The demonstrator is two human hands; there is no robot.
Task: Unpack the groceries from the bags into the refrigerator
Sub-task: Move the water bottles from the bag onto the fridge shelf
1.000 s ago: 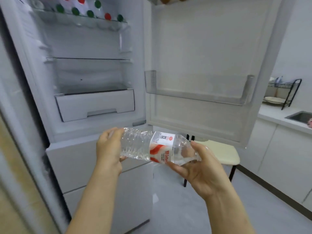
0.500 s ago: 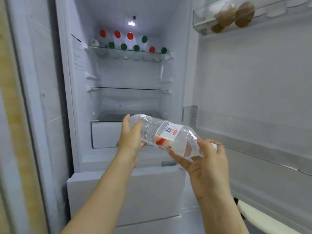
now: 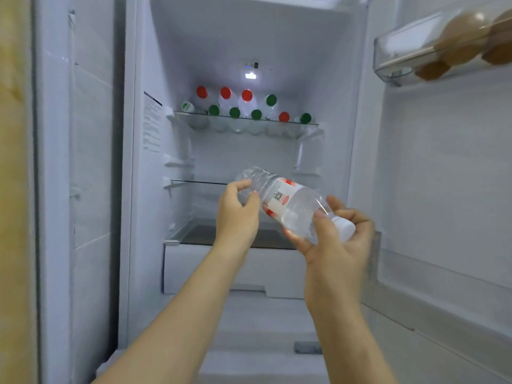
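The left hand [image 3: 238, 214] curls round the base end of a water bottle [image 3: 288, 200] and the right hand [image 3: 338, 245] grips its cap end. They hold it slanted in mid-air before the open refrigerator [image 3: 277, 37], not yet on a shelf. Capped bottles [image 3: 246, 106] already line the top shelf [image 3: 310, 124], and eggs [image 3: 457, 42] sit in the door tray [image 3: 388, 59]. The bags are out of view, so I can't judge what remains.

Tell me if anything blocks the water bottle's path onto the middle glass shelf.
Nothing visible does. The water bottle is held between the left hand and right hand, in front of the middle glass shelf, whose visible left part is bare; the rest is hidden behind them.
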